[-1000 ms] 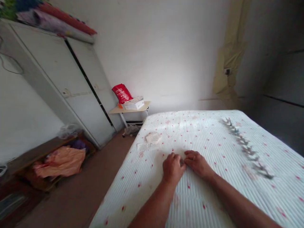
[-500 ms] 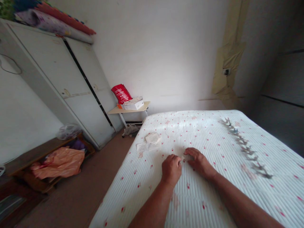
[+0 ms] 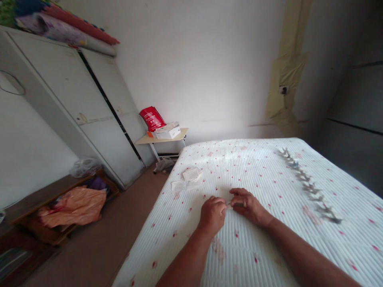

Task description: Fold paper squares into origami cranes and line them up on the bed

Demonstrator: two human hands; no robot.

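Note:
Over the near middle of the bed, my left hand (image 3: 213, 215) is closed, its fingertips on one side of a small pale piece of paper (image 3: 229, 204). My right hand (image 3: 247, 205) pinches the other side of it with thumb and finger. Most of the piece is hidden by my fingers, so its shape is unclear. Beyond my left hand lie printed paper sheets (image 3: 191, 174), partly overlapping. To the right, a long row of small folded paper figures (image 3: 308, 185) runs slantwise across the bed cover (image 3: 245, 171).
A small table (image 3: 143, 140) by the wall holds a red bag (image 3: 152, 118) and a white box (image 3: 169, 131). At left are a tall cabinet (image 3: 66, 87) and a low wooden shelf (image 3: 26, 207) with an orange cloth or bag (image 3: 77, 207).
My left hand has moved slightly left and down. The thumb and finger of my right hand have closed on the small piece, which was between the hands before.

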